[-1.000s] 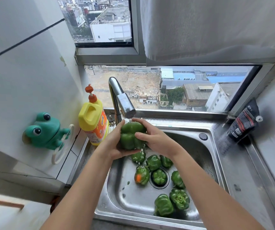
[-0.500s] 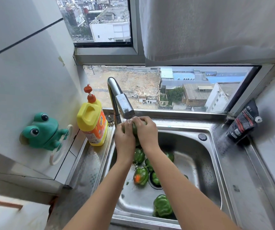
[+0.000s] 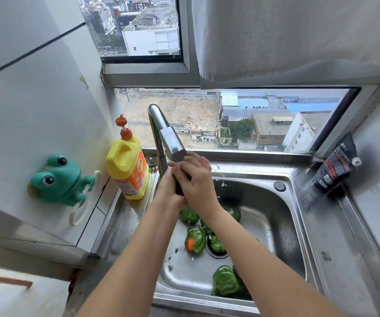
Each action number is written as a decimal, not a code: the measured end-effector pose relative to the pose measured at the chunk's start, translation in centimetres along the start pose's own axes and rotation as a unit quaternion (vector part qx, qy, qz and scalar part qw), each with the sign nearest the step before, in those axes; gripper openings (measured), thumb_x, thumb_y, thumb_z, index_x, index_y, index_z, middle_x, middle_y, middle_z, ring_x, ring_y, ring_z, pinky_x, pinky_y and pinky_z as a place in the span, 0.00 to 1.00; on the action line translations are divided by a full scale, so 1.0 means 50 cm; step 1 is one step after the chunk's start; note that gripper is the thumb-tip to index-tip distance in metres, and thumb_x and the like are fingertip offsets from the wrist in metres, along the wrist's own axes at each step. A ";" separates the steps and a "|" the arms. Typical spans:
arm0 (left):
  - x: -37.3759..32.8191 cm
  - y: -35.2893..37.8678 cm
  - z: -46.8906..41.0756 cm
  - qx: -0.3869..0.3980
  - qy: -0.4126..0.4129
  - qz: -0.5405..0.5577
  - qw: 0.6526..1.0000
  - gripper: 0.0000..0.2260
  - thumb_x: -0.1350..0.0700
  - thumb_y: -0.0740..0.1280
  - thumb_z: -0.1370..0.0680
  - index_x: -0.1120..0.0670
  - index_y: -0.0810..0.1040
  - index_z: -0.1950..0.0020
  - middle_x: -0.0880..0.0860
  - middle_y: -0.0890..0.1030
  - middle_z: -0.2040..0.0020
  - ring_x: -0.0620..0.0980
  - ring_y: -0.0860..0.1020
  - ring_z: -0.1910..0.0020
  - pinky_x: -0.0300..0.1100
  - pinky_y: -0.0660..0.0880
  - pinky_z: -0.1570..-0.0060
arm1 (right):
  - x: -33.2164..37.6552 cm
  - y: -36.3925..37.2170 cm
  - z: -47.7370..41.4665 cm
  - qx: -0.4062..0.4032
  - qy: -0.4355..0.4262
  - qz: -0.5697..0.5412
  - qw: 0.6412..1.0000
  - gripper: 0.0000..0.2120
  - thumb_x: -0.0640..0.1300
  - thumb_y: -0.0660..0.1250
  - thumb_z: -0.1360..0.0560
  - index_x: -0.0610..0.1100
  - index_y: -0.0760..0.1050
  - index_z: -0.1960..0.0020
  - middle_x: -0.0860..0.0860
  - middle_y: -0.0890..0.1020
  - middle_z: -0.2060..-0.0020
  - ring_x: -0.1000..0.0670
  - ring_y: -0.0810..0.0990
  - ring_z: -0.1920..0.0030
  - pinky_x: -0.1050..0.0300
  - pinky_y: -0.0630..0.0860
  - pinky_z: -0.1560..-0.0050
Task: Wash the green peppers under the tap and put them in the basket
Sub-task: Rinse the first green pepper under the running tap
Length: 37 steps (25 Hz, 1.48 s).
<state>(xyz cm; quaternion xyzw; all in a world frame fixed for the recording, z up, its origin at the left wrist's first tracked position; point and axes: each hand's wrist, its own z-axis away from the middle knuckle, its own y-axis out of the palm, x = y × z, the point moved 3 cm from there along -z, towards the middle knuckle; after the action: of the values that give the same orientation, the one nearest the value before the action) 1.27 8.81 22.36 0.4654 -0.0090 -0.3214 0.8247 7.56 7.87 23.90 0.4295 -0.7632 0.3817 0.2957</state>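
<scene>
Nearest the front rim of the sink (image 3: 202, 300), loose green peppers (image 3: 224, 283) in the basin, further in — left hand (image 3: 168, 191) and right hand (image 3: 196, 179) both curled round one pepper (image 3: 178, 186), mostly hidden, just under the tap (image 3: 173, 145) spout, yellow detergent bottle (image 3: 127, 168) to the left, window (image 3: 253, 122) behind.

At least six green peppers (image 3: 224, 281) — one tap (image 3: 169, 138), one sink (image 3: 280, 216), one bottle (image 3: 127, 172)

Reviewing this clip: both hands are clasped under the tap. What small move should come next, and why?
Probably roll the held pepper between the palms so its hidden sides meet the tap. The left hand and right hand wrap it just below the outlet, only a dark sliver showing. In the sink lie other peppers; no basket is in view.
</scene>
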 end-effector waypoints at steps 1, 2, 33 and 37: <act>-0.004 -0.007 0.004 -0.001 -0.017 0.033 0.999 0.13 0.54 0.61 0.21 0.59 0.77 0.43 0.57 0.80 0.50 0.54 0.76 0.46 0.46 0.74 0.51 | -0.005 0.003 0.013 0.059 -0.049 0.020 0.997 0.13 0.44 0.62 0.23 0.44 0.80 0.42 0.50 0.82 0.47 0.53 0.71 0.36 0.48 0.59 0.29; -0.006 -0.014 0.007 -0.005 -0.020 0.049 0.999 0.13 0.54 0.60 0.21 0.62 0.78 0.48 0.60 0.82 0.54 0.56 0.77 0.46 0.47 0.73 0.49 | -0.010 0.002 0.027 0.119 -0.071 0.017 0.990 0.16 0.43 0.62 0.23 0.45 0.77 0.36 0.49 0.79 0.40 0.52 0.66 0.30 0.50 0.54 0.26; -0.041 -0.142 -0.020 -0.044 0.065 -0.418 0.905 0.22 0.49 0.75 0.33 0.56 0.78 0.43 0.59 0.84 0.48 0.54 0.83 0.53 0.47 0.80 0.58 | -0.309 0.111 -0.104 0.344 0.424 -0.069 0.835 0.25 0.47 0.67 0.24 0.43 0.66 0.29 0.41 0.78 0.40 0.46 0.81 0.54 0.51 0.80 0.47; -0.058 -0.148 -0.019 -0.048 0.008 -0.288 0.956 0.18 0.47 0.70 0.33 0.55 0.80 0.47 0.59 0.84 0.51 0.56 0.83 0.54 0.57 0.78 0.52 | -0.312 0.127 -0.109 0.291 0.441 -0.043 0.848 0.16 0.37 0.66 0.24 0.38 0.73 0.37 0.40 0.79 0.46 0.46 0.80 0.61 0.62 0.78 0.70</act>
<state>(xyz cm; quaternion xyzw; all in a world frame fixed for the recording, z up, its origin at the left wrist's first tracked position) -4.58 8.41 16.92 0.4110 0.1477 -0.5416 0.7183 9.76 21.29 12.59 0.3146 -0.3876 0.7222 0.4788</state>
